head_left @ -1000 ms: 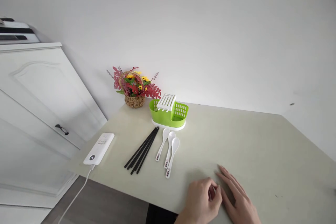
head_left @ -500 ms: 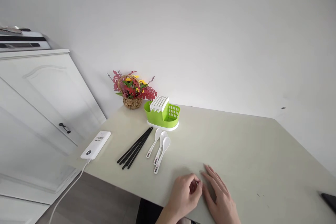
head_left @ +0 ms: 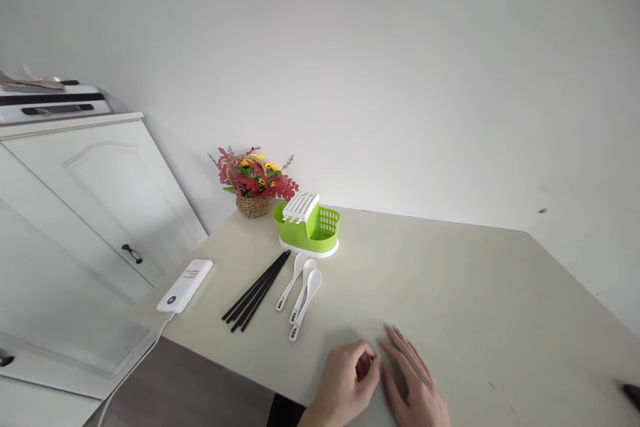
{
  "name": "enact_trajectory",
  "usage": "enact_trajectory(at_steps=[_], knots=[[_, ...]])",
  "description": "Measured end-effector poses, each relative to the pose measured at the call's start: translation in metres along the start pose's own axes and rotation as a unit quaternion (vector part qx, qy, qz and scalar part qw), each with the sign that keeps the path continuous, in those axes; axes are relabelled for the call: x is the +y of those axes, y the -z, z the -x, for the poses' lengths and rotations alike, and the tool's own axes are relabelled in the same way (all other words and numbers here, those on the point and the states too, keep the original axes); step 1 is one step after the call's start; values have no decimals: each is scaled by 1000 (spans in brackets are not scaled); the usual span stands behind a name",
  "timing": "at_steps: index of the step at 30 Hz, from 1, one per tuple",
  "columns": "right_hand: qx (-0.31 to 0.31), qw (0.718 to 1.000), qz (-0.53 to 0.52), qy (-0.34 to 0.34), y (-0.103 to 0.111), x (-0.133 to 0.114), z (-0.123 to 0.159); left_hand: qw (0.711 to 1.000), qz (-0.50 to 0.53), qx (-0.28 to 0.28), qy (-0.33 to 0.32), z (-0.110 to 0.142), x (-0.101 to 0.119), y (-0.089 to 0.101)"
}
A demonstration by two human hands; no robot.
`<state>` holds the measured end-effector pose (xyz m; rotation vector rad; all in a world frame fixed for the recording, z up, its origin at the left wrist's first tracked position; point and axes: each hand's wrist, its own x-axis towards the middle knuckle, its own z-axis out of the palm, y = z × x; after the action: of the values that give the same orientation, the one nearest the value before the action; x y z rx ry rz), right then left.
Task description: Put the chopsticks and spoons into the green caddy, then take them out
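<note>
My left hand (head_left: 345,377) rests near the table's front edge with its fingers curled in towards the thumb, and no object shows in it. Just to its right, my right hand (head_left: 414,377) lies palm down on the table (head_left: 450,280), its fingers stretched out. Beyond the left hand, to the upper left, are three white spoons (head_left: 312,287), lying side by side with their bowls pointing away from me. Left of them lies a bundle of several black chopsticks (head_left: 257,293). Behind both stands a green cutlery holder (head_left: 305,233) with a white slotted top (head_left: 301,207) and a white base.
A wicker basket (head_left: 254,205) of artificial flowers stands by the wall at the back left. A white power bank (head_left: 185,285) with a cable lies at the left edge, beside a white cabinet (head_left: 110,213). Part of a dark object (head_left: 633,393) shows at the far right.
The camera view has shifted slightly, so the scene sits a little lower in the picture. Both hands keep nearly the same pose and place; the objects have not moved on the table.
</note>
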<state>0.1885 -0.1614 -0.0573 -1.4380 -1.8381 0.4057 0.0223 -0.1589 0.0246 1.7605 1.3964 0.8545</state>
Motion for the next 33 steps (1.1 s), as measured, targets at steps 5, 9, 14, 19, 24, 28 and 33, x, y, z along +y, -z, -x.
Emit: enact_trajectory(at_steps=[5,9,14,19,24,28,33], knots=[[14,1000,-2,4,0,0,-1,1000,0,0,-2,-1,-1,0],[4,1000,-11,-10,-1,2,0,1000,2,-2,-11,1,-3,1],[-3,1000,-17,-24,-1,1,1,1000,20,4,-17,7,-6,1],[-2,999,-33,-22,0,2,1,999,35,4,-19,19,-4,6],[-24,999,-39,-6,1,10,-3,997,68,-41,-7,37,-4,33],[-7,998,-50,-27,0,5,-1,995,44,86,4,47,-16,78],[-10,998,-56,-38,2,1,1,930,-155,333,23,54,-43,145]])
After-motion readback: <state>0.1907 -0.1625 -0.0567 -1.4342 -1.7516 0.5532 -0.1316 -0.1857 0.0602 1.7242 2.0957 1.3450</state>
